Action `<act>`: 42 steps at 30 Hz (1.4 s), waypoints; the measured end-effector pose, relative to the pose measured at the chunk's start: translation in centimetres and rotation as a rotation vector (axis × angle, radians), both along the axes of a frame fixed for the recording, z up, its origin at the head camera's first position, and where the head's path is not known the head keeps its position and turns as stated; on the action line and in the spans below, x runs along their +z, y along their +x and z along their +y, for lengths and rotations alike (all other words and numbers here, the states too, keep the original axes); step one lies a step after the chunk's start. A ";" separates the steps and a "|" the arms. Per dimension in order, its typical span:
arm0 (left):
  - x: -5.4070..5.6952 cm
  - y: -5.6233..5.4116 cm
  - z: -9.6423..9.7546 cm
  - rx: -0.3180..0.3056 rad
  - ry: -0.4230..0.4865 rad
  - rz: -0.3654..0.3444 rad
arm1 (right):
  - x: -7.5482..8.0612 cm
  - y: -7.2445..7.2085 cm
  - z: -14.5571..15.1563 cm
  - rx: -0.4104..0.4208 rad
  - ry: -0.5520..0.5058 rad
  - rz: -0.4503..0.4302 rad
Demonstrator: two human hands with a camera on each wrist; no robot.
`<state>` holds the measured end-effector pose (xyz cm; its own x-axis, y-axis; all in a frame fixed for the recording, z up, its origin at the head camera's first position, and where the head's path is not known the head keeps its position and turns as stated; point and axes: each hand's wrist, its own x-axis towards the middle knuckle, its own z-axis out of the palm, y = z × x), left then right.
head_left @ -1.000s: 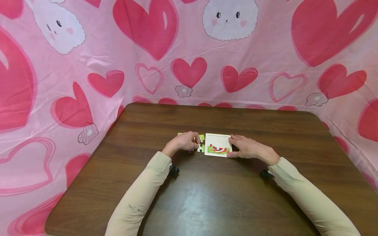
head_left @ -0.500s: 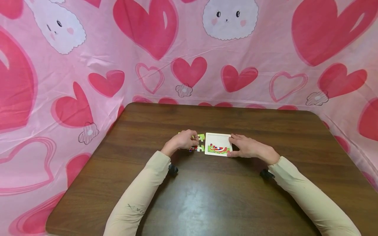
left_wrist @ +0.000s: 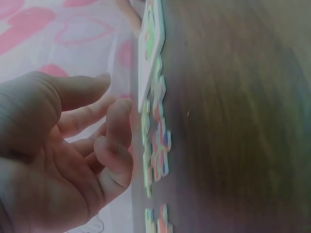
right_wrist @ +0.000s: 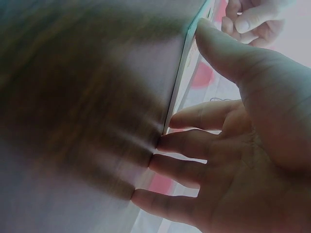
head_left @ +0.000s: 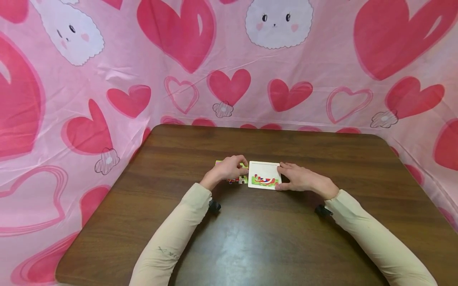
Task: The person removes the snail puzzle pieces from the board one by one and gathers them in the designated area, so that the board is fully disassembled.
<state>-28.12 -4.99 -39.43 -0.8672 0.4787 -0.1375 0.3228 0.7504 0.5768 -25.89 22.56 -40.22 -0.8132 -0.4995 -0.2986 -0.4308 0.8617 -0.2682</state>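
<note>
My left hand (head_left: 230, 168) is held just above several loose jigsaw pieces (head_left: 243, 180), left of a white puzzle tray (head_left: 266, 167). Nothing is between its thumb and loosely bent fingers in the left wrist view, where the pieces (left_wrist: 160, 145) lie flat in rows. My right hand (head_left: 299, 178) rests at the tray's right side. Its thumb touches the near right corner, and its straight fingers (right_wrist: 184, 141) reach the table along the edge. Joined red, green and white pieces (head_left: 264, 181) fill the near part of the tray. The left hand hides some loose pieces.
All this lies on a brown wooden table (head_left: 236, 238). A pink cloth (head_left: 250, 59) printed with hearts hangs behind the table and at its sides. A small black camera is worn under each wrist.
My left hand has moved slightly right over the loose pieces, toward the tray, uncovering some at the far left. The right hand and the tray have stayed in place.
</note>
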 end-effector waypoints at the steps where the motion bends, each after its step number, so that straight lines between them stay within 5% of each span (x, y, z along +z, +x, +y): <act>1: 0.0 0.1 0.2 -0.009 0.002 0.001 | 0.0 0.0 0.0 0.001 0.000 0.001; 22: -1.2 0.9 3.5 -0.078 -0.063 0.032 | -0.3 0.0 0.1 0.005 0.000 0.007; 34: -1.3 0.8 3.7 -0.124 -0.113 0.092 | -0.3 0.0 -0.1 0.040 -0.003 0.053; 42: -1.3 1.2 3.6 -0.095 -0.096 0.102 | -0.2 0.0 -0.2 0.029 -0.003 0.032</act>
<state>-26.97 -1.41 -40.73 -0.8303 0.5483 -0.1004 0.4481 0.7637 0.4647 -25.93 22.33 -40.41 -0.8074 -0.5242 -0.2709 -0.4644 0.8477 -0.2563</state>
